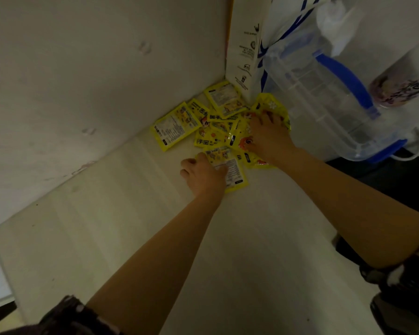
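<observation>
Several yellow printed packets (211, 135) lie scattered in the far corner of a pale surface (252, 238). My left hand (202, 176) reaches in from below and holds the nearest packet (236, 174) at its left edge, thumb on top and fingers curled. My right hand (267, 135) lies over the right side of the pile with its fingers spread, fingertips on a crumpled packet (270, 103). One packet (174, 128) lies apart at the left, back side up. Another packet (224, 97) leans in the corner.
A white wall (82, 81) closes the left side. A tall white printed carton (246, 47) stands in the corner. A clear plastic box with blue handles (324, 100) sits right of the pile, and a printed cup (397, 90) is beyond it.
</observation>
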Tool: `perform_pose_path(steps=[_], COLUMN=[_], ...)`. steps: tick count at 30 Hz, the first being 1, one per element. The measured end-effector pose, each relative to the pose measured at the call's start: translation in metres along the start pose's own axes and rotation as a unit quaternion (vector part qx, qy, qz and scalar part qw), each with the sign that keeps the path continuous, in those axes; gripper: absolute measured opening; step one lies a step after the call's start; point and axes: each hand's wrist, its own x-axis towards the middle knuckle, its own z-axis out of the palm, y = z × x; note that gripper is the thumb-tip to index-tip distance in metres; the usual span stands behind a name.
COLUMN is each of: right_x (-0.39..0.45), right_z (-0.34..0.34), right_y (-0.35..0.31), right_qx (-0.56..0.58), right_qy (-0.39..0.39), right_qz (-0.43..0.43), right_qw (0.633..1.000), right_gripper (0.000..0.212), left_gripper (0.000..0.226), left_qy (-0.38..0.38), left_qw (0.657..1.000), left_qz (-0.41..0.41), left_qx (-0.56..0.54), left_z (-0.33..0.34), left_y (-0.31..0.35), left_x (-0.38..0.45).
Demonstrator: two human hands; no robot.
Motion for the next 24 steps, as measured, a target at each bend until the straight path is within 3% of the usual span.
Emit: perform_pose_path(steps=[7, 13, 19, 24], right_x=[-0.005, -0.012, -0.017, -0.012], right_z=[-0.001, -0.004, -0.007, -0.016], right_y=[-0.001, -0.002, -0.008, -0.01], right_qx=[0.003, -0.023, -0.047, 0.032], right_qy=[0.014, -0.007, -0.024, -0.031], right_qz=[-0.015, -0.022, -0.01, 0.009], right_qw=[1.0, 0.999, 0.999, 0.999], right_gripper=[0.085, 0.095, 0.079, 0.073], left_gripper=[0.05, 0.037, 0.029, 0.035], left_qy=[-0.015, 0.013, 0.034, 0.046], left_qw=[0.999, 0.989, 0.976, 0.977], left_qz=[-0.03, -0.047, -0.028, 0.017], left_qx=[-0.021, -0.138, -0.214, -0.209], left_z=[0.003, -0.001, -0.026, -0.059], left_y=[-0.004, -0.011, -0.027, -0.038], left_x=[0.005, 0.002, 0.007, 0.018])
